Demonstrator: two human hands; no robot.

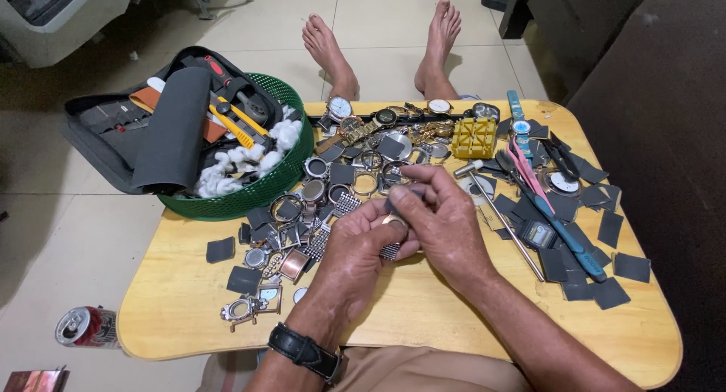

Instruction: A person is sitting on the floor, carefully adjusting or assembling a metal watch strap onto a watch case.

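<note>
Watch case (394, 222) between both hands

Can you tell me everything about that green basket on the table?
The green basket is round, looks like plastic, and its wall is an open mesh of small holes. It sits upright at the table's far left corner, partly over the edge. Inside lie white cotton fluff, a yellow tool and a grey rolled mat. An open black tool case lies partly in it. Neither hand touches it.
</note>
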